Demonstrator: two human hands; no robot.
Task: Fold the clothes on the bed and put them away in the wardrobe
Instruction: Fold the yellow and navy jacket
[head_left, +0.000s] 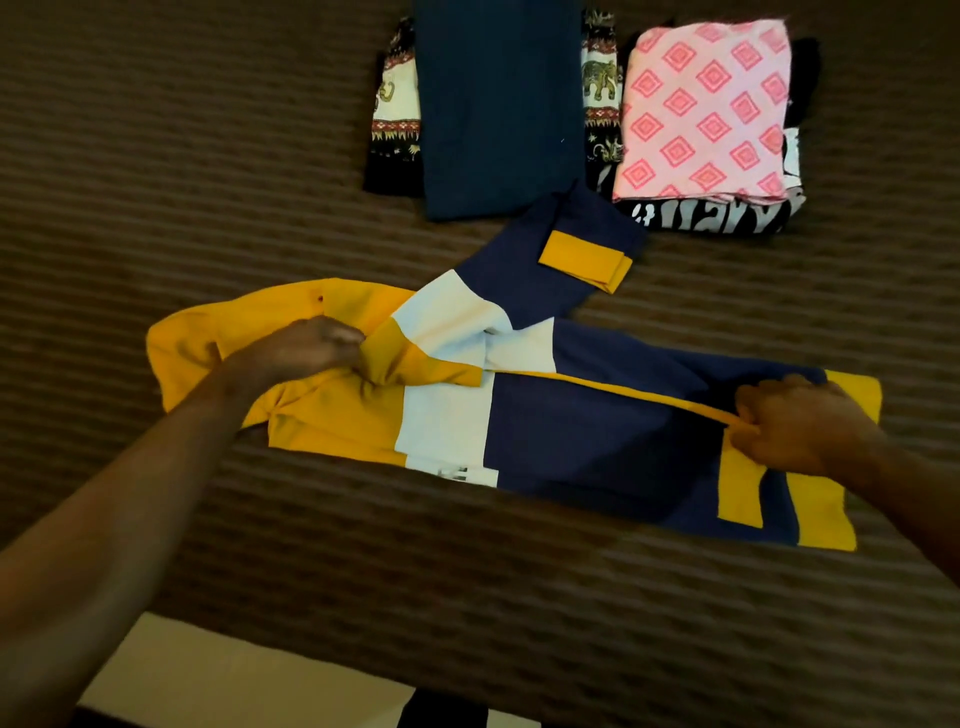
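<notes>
while the person leans over the bed (156, 182) with its brown ribbed cover, the left hand (306, 348) sits at the yellow end of a yellow, white and navy hoodie (571, 431), its fingers (348, 338) curled tight and bunching a fold of yellow cloth. just right of those fingers the white panel begins, then the navy body, spread flat across the bed's near side. one sleeve angles up and away beyond the left fingers, ending in a yellow cuff (584, 254). further right, the right hand (800, 421) rests on the hem end, its fingers (753, 415) pinching a thin yellow edge that runs taut back toward the left hand. below those fingers lie yellow hem bands. well beyond both hands, at the far side of the bed, sit folded piles: a plain navy garment (498, 104) on top of an elephant-print cloth (395, 109), and to its right a pink diamond-patterned piece (706, 109) lying over black-and-white fabric (717, 215).
</notes>
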